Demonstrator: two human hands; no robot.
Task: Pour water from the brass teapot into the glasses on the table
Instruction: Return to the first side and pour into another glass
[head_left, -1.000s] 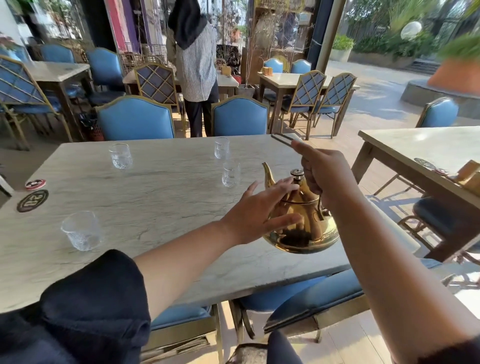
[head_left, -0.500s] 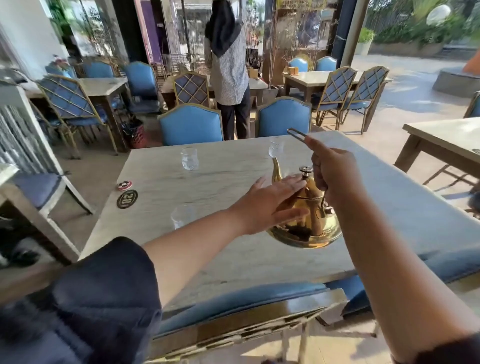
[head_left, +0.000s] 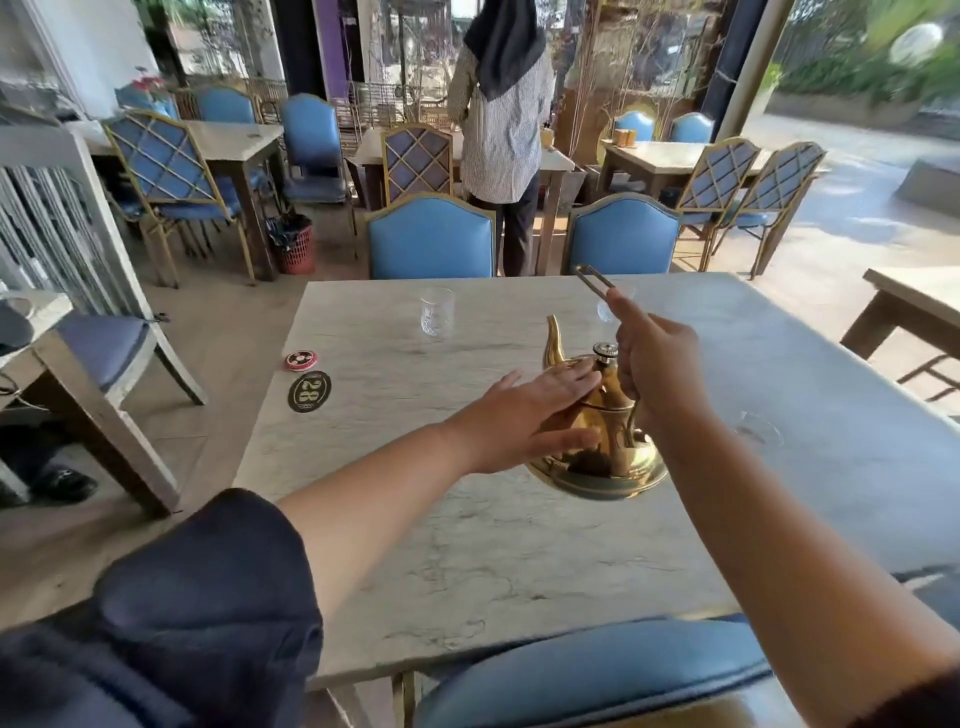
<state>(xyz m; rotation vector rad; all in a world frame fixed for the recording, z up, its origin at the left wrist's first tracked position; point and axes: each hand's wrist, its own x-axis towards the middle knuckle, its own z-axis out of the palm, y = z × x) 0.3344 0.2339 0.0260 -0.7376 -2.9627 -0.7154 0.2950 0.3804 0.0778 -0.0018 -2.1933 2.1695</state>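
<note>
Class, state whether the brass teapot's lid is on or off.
On: the knobbed lid sits atop the brass teapot, beside the left hand's fingers.

teapot (head_left: 597, 441) sits mid-surface (head_left: 467, 545), spout pointing away; left hand (head_left: 519, 415) flat against its left side, right hand (head_left: 657, 374) at the handle on its right; one glass (head_left: 437, 313) behind-left, another (head_left: 759, 431) off right; two coasters (head_left: 306, 382) near the left edge

1. The teapot (head_left: 597, 441) is shiny golden brass.
2. The tabletop (head_left: 519, 545) is pale grey marble, thinly veined.
3. The chairs (head_left: 431, 239) are blue, gold-framed.
4. One coaster (head_left: 309, 391) is black; another coaster (head_left: 300, 360) is red.
</note>
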